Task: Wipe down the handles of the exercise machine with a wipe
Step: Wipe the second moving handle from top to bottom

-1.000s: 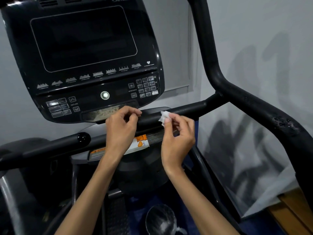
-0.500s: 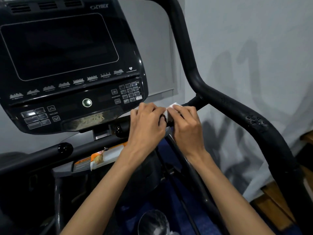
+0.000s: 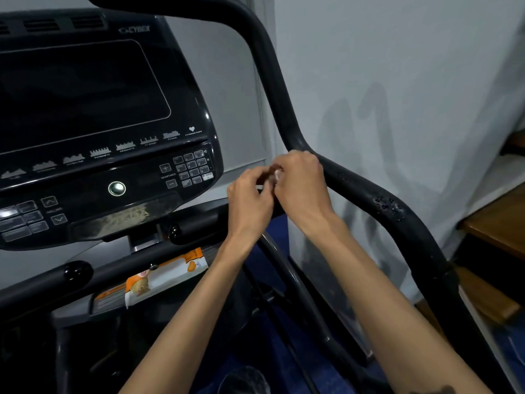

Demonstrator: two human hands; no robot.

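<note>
your left hand (image 3: 248, 199) and right hand (image 3: 302, 183) meet beside the black handle (image 3: 366, 191), fingers curled; both pinch the small white wipe (image 3: 277, 175), mostly hidden between them, right of the console (image 3: 85, 123).

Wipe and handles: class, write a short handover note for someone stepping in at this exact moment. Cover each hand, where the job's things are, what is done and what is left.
Left hand: fingers curled, pinching the wipe from the left.
Right hand: fingers curled round the wipe from the right, just beside the bend of the right handle.
Wipe: small, white, mostly hidden between the two hands, in front of the handle; whether it touches the bar cannot be told.
Done: wipe in hand and brought to the right handle.
Left: no wiped stretch shows, so wipe the right handle along its length, then the short black bars below the console.
</note>
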